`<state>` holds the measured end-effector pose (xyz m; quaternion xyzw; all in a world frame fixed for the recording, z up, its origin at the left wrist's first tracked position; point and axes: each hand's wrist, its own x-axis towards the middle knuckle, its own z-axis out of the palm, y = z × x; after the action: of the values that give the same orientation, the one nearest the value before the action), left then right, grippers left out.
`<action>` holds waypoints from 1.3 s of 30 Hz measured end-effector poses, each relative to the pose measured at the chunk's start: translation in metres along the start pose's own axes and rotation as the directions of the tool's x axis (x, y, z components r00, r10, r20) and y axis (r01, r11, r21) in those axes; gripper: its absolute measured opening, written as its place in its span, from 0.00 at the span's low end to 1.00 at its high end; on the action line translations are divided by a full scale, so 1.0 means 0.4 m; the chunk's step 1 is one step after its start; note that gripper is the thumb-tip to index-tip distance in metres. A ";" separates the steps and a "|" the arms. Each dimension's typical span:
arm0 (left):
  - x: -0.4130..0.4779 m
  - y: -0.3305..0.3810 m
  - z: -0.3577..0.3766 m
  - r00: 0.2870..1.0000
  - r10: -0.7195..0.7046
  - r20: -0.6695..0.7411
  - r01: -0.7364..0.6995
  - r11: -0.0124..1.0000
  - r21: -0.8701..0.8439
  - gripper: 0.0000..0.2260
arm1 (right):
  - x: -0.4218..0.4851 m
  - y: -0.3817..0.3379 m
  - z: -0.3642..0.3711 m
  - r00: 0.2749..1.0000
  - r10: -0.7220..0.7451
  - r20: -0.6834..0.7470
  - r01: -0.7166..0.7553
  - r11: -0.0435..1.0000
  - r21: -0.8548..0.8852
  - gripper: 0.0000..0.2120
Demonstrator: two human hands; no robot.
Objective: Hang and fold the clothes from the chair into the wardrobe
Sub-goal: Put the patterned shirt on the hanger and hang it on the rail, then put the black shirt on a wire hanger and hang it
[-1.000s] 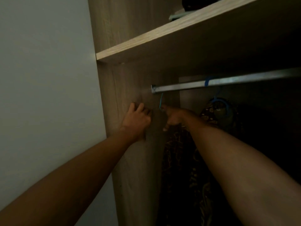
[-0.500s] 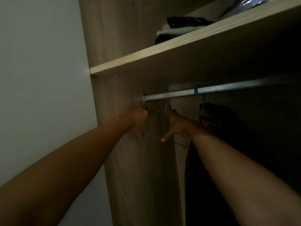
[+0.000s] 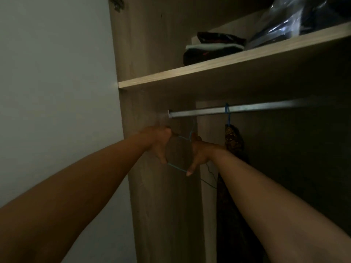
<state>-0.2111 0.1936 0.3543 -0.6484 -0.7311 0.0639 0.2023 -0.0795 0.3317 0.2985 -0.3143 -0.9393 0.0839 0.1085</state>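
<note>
At the far left is a plain wall (image 3: 57,82). Next comes the wooden side of the wardrobe (image 3: 161,215). The left hand (image 3: 156,142) is up in front of this wood. Its fingers (image 3: 161,156) are curled and pinch a thin blue hanger (image 3: 177,168). This hanger has no clothes on it.

The right hand (image 3: 202,152) is just beside the left one, at 3 o'clock from it. It holds the other side of the same hanger. Its fingers (image 3: 190,170) are curled too, and one sticks down to touch the bottom wire.

The long bottom wire runs from 10 o'clock, by the left hand, to 4 o'clock, past the right hand. The hook pokes up between the two hands, toward 12 o'clock. The silver rail (image 3: 256,109) is just above, at 12 o'clock from the hook. The hook is blurry, so I cannot tell if it touches the rail or sits just under it. The right hand is nearer to the hook.

I think the next move depends on that little space. Going up puts the hook on the rail. Going down and away frees the hanger for a piece of clothing.

Further right, an other hanger (image 3: 227,112) sits on the rail with a dark patterned cloth (image 3: 232,143) on it, near the right hand at 3 o'clock. Above, at 12 o'clock, a shelf (image 3: 171,79) holds folded clothes (image 3: 212,48) and a shiny bag (image 3: 281,23).
</note>
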 end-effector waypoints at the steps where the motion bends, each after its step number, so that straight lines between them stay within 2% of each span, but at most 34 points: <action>1: -0.017 -0.002 -0.005 1.000 -0.008 0.027 0.008 1.000 -0.008 0.43 | -0.014 -0.021 0.005 1.000 -0.018 0.005 0.018 1.000 -0.007 0.74; 3: -0.056 0.001 -0.018 0.998 -0.027 0.059 0.027 1.000 -0.008 0.43 | -0.049 -0.058 0.014 1.000 -0.026 0.013 0.027 0.999 -0.019 0.73; 5: -0.099 0.009 -0.032 0.996 -0.033 0.079 0.034 0.999 0.000 0.43 | -0.089 -0.092 0.022 0.999 -0.032 -0.006 0.032 0.999 0.004 0.67; 7: -0.145 0.016 -0.047 0.996 -0.031 0.087 0.029 0.999 0.030 0.41 | -0.129 -0.120 0.028 0.996 -0.038 -0.085 0.039 0.999 0.018 0.70; 9: -0.194 0.020 -0.062 0.998 -0.041 0.054 0.038 0.998 0.056 0.39 | -0.172 -0.146 0.035 0.989 -0.044 -0.143 0.051 0.998 0.045 0.76; 12: -0.276 0.024 -0.079 0.998 -0.062 0.002 0.062 0.997 0.056 0.43 | -0.251 -0.180 0.051 0.983 -0.052 -0.177 0.080 0.985 0.152 0.79; 18: -0.461 0.054 -0.128 0.994 -0.085 -0.075 0.095 0.985 0.145 0.49 | -0.366 -0.259 0.050 0.947 -0.168 -0.273 0.220 0.961 0.169 0.75; 24: -0.658 0.128 -0.185 0.955 -0.216 -0.205 0.251 0.954 0.162 0.52 | -0.474 -0.332 0.002 0.890 -0.342 -0.301 0.384 0.919 0.089 0.72; 28: -0.786 0.191 -0.229 0.913 -0.335 -0.232 0.364 0.926 0.099 0.51 | -0.568 -0.371 -0.029 0.839 -0.457 -0.296 0.485 0.874 0.024 0.72; 32: -0.920 0.266 -0.270 0.862 -0.417 -0.286 0.455 0.887 0.078 0.52 | -0.677 -0.401 -0.044 0.764 -0.535 -0.361 0.536 0.837 -0.106 0.71; 34: -1.002 0.292 -0.291 0.835 -0.442 -0.327 0.489 0.869 0.075 0.52 | -0.740 -0.439 -0.051 0.710 -0.594 -0.377 0.598 0.792 -0.122 0.69; 39: -1.257 0.321 -0.381 0.735 -0.543 -0.407 0.618 0.783 0.073 0.52 | -0.880 -0.628 -0.075 0.525 -0.702 -0.481 0.687 0.684 -0.246 0.68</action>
<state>0.0039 -0.3023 0.3405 -0.3622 -0.8362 -0.0498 0.4087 0.0583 -0.0779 0.3308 0.0739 -0.9158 -0.0705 0.3885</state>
